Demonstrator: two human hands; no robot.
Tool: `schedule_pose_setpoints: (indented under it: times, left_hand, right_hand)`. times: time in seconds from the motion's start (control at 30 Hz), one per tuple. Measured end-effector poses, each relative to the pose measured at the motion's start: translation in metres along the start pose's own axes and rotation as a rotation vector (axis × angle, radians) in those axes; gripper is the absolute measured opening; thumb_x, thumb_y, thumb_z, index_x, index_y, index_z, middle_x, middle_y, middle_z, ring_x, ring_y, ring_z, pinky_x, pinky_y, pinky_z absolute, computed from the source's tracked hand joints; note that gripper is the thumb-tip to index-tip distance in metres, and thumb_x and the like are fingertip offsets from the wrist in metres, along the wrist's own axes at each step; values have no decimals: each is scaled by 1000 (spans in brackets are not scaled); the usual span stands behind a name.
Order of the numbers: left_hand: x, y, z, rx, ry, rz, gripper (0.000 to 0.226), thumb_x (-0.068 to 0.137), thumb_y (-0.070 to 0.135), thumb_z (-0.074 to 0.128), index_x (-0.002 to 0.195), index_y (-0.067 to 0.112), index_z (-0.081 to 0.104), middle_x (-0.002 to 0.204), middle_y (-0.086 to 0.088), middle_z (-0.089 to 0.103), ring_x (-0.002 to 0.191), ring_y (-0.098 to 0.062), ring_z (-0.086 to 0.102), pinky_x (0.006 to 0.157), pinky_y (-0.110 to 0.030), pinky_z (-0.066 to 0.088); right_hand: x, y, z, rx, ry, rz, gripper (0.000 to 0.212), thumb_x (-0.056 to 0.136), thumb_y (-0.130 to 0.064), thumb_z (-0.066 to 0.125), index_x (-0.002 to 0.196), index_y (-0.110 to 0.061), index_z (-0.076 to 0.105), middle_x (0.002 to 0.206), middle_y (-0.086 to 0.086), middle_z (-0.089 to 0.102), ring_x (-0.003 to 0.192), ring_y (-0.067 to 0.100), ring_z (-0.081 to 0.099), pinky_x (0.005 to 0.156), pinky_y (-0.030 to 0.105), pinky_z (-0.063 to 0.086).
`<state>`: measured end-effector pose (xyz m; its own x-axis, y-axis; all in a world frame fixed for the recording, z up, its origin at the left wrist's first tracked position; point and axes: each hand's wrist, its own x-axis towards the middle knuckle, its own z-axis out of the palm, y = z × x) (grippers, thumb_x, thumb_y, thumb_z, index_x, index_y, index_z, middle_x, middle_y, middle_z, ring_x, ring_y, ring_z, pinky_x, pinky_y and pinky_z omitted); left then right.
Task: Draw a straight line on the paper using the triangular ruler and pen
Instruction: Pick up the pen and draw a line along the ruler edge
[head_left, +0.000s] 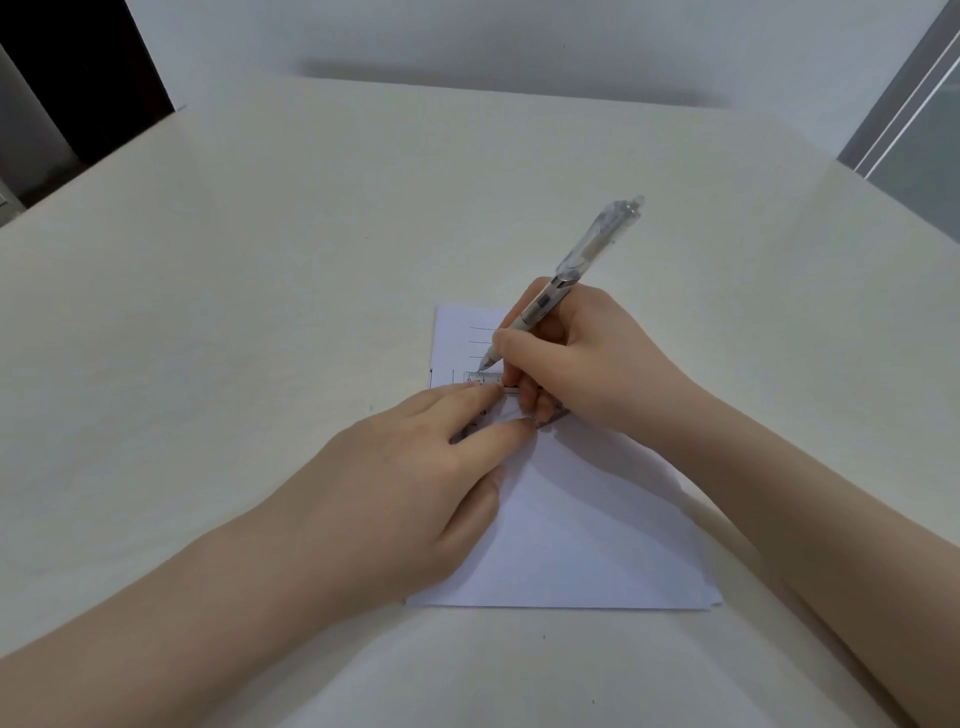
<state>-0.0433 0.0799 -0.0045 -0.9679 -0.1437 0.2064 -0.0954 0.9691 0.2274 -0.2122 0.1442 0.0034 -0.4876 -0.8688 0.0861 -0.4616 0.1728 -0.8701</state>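
A white sheet of paper (582, 540) lies on the table in front of me, with three short horizontal lines drawn near its far edge. A small clear triangular ruler (483, 378) rests on the paper, mostly hidden under my fingers. My left hand (410, 478) lies flat with its fingertips pressing the ruler down. My right hand (576, 358) grips a clear and white pen (576, 270). The pen tip touches the paper at the ruler's far edge, near its left end.
The white table (260, 312) stretches around the paper, with its far edge near a pale wall. A dark gap shows at the far left corner and a grey window frame (909, 104) at the far right. Both my forearms rest on the table's near part.
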Motion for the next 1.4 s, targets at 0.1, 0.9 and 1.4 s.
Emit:
schedule_pose_setpoints:
  times: [0.1,0.9,1.4]
  left_hand:
    - [0,0,-1,2,-3,2,49,85,25,26,127,23,51,132,-2,53,117,-19,48,77,-36,53]
    - [-2,-3,-1,34,-33,6,52,85,31,23,130,24,47,137,-7,48,121,-22,46,82,-39,52]
    - [-3,-5,-2,47,-53,4,54,84,31,21,130,25,49,137,-9,49,120,-25,49,83,-39,52]
  right_hand:
    - [0,0,-1,-12,12,7,14,78,-13,52,79,-1,58,58,6,66,46,19,63,46,29,52]
    - [-5,4,-14,-127,125,68,17,75,-17,56,79,-1,61,60,3,65,49,12,57,51,28,44]
    - [-10,10,-23,-114,142,109,10,74,-18,54,70,-12,61,51,-4,62,44,12,56,48,26,41]
